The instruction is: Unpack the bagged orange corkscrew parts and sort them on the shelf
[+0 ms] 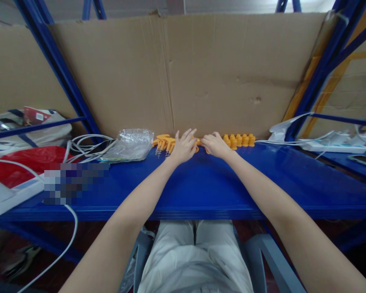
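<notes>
Apparently, work is midway: yellow blocks (244,141) stand lined up, chained yellow pieces (163,142) perhaps remain; left hand (184,147) is spread, right hand's (216,145) grip I cannot tell.

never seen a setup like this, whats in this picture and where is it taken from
There is no machine here: a person works bare-handed, and the camera sits on their head, looking forward and down. The left hand and right hand reach to the back of a blue table, over small orange things. More show on either side: a cluster to the left, a row to the right. Further left lies a plastic bag. Whether the fingers grip anything is hard to tell.
</notes>
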Available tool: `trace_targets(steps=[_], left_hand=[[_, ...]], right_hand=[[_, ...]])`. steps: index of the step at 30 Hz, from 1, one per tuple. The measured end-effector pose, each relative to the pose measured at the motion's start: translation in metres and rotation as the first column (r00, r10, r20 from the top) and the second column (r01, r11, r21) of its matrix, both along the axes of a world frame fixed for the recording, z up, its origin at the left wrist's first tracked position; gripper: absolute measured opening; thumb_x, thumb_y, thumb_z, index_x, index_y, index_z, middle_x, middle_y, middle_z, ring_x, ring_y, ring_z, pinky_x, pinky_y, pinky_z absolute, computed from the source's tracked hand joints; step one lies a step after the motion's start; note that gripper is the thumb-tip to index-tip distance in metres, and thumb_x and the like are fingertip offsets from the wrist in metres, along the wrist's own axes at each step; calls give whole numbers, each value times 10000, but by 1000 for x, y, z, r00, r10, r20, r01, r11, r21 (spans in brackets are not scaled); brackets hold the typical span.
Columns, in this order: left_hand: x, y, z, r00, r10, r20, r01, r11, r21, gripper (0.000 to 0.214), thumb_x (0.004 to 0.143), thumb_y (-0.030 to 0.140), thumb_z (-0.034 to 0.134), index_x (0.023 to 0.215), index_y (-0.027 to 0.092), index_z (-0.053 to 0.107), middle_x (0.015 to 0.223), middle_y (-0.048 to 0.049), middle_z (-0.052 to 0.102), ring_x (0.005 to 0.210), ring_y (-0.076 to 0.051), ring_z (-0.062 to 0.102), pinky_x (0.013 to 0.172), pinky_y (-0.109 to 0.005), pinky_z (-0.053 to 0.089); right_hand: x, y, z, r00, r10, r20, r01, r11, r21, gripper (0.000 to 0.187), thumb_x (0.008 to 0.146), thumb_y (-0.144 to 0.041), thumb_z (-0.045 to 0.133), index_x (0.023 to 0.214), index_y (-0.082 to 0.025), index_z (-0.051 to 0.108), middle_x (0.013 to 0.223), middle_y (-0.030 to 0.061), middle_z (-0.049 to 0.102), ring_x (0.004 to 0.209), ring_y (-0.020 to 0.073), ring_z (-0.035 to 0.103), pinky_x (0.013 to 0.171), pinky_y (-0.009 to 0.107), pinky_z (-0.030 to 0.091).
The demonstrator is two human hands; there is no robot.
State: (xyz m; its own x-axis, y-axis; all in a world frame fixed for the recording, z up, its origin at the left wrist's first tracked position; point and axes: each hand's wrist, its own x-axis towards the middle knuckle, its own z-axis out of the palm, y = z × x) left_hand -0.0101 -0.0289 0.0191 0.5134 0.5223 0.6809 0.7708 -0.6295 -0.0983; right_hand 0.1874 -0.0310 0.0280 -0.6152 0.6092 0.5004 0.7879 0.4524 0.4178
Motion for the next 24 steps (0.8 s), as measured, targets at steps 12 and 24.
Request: trace_targets(steps=[12, 24], left_hand=[[-8, 10, -5, 996, 23, -83, -27, 998, -51, 308, 913, 209, 502, 1137, 214, 714, 1527, -122, 536, 1447, -311, 448, 1203, -659, 249], [-4, 24, -7, 997, -44, 64, 58, 966, -251, 281, 842, 182, 523, 1039, 155, 721, 1169, -138, 743, 1161, -284, 661, 1067, -428, 482]], right_hand=[[-15, -13, 5, 992, -106, -65, 88, 966, -242, 254, 1012, -235, 491, 1176, -152, 666, 1172, 162, 732, 1124, 284, 638, 905, 389, 295], [-16, -13, 8, 994, -111, 2, 110, 991, -72, 258, 1008, -174, 451, 1130, -134, 675, 1085, 166, 732, 1041, 288, 607, 933, 423, 293]])
